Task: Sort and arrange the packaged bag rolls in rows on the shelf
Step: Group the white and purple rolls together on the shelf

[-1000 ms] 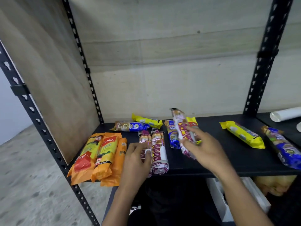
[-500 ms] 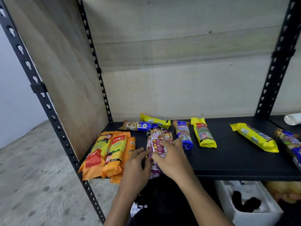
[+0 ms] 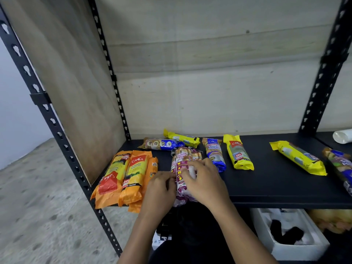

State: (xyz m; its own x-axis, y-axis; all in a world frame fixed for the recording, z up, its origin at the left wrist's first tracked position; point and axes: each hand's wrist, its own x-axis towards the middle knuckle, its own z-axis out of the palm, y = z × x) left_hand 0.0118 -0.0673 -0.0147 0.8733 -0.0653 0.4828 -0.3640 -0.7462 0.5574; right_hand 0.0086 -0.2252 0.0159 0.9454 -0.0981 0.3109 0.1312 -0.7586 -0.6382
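maroon draw-string rolls (image 3: 183, 168): grouped side by side at the shelf's front edge, between the orange packs and the blue roll; one more roll is now laid into the group than was a second ago, when it was held raised in the right hand.
right hand (image 3: 203, 181): curled loosely over the right part of the maroon group, fingers bent and pressed on the wrapper; it has been brought left since a second ago.
left hand (image 3: 160, 187): set against the left side of the same group, fingertips touching the wrapper, half closed; a full grasp cannot be told.
orange packs (image 3: 125, 175): three laid in a row at the left, ends hung over the shelf (image 3: 276, 187) edge, unchanged.
blue roll (image 3: 214, 154) and yellow roll (image 3: 238, 152): laid upright-wise just right of the hands, now uncovered.
hidden: lower maroon wrappers are covered by both hands; the roll count cannot be read. a blue pack (image 3: 341, 166) is cut off at the right.
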